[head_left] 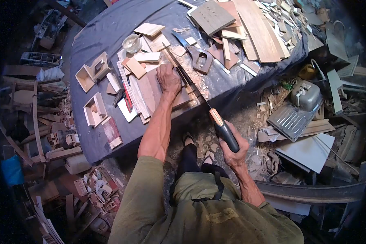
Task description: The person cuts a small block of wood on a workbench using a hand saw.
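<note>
My right hand (235, 146) is wrapped round the black and orange handle of a handsaw (224, 132). The saw's thin blade slants up and left over the work, passing just right of my left hand (168, 80). With its fingers bent, that hand presses down on wood at the table edge; the exact piece beneath is partly hidden. Beside it lies a flat brownish board (152, 89). Pale wood blocks (135, 67) and a glass jar (131, 43) are just beyond. A second saw with a brown wooden handle (200, 59) rests further right.
A dark cloth covers the table (126, 18). Small open wooden boxes (94, 110) and red-handled pliers (127, 96) lie on the left. Stacked boards (254, 32) and offcuts fill the far right. A metal sink (293, 118) and scrap wood (97, 187) litter the floor.
</note>
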Action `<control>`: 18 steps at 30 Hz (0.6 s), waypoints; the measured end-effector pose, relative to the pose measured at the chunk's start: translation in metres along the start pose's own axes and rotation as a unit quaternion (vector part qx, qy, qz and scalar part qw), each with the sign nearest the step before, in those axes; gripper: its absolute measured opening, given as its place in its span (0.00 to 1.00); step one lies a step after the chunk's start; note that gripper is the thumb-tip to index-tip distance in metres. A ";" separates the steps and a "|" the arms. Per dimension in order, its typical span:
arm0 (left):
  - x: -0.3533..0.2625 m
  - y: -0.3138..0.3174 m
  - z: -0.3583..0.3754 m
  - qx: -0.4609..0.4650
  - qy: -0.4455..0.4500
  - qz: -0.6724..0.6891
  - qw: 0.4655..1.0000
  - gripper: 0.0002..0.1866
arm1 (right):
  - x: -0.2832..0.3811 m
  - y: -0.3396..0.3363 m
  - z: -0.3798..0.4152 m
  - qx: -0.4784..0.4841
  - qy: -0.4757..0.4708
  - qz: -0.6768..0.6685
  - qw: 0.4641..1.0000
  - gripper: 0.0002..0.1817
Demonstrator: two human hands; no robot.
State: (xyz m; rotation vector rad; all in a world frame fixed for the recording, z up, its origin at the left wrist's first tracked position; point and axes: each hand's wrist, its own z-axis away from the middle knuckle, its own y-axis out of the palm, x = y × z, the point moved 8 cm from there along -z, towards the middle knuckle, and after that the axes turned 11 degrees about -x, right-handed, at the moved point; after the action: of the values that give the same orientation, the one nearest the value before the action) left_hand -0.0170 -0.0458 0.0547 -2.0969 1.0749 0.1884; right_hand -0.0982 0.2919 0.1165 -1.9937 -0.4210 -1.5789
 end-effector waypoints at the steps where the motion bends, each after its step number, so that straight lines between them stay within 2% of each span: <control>1: 0.000 -0.001 0.000 0.001 -0.003 0.002 1.000 0.04 | 0.001 0.000 0.000 0.001 -0.006 0.002 1.000 0.32; 5: -0.002 -0.002 -0.001 0.002 0.001 0.001 1.000 0.05 | 0.009 -0.004 0.002 -0.008 -0.049 0.017 0.999 0.32; 11: -0.001 0.002 -0.001 0.001 0.029 0.005 1.000 0.04 | 0.007 0.001 0.004 -0.001 -0.010 0.021 1.000 0.31; 14: 0.001 0.006 -0.001 0.019 0.032 0.001 0.999 0.05 | 0.018 0.019 -0.010 -0.013 -0.040 0.014 0.999 0.30; 17: -0.002 0.005 -0.002 0.004 0.005 -0.032 0.999 0.06 | 0.010 0.013 -0.004 -0.007 0.020 -0.005 1.000 0.28; 18: -0.002 0.006 -0.001 0.004 0.006 -0.038 0.999 0.07 | 0.012 0.015 -0.007 -0.008 0.009 0.003 1.000 0.28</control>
State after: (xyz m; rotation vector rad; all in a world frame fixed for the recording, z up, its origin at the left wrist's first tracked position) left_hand -0.0233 -0.0475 0.0533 -2.1309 0.9997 0.1345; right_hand -0.0922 0.2749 0.1259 -1.9900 -0.3962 -1.5998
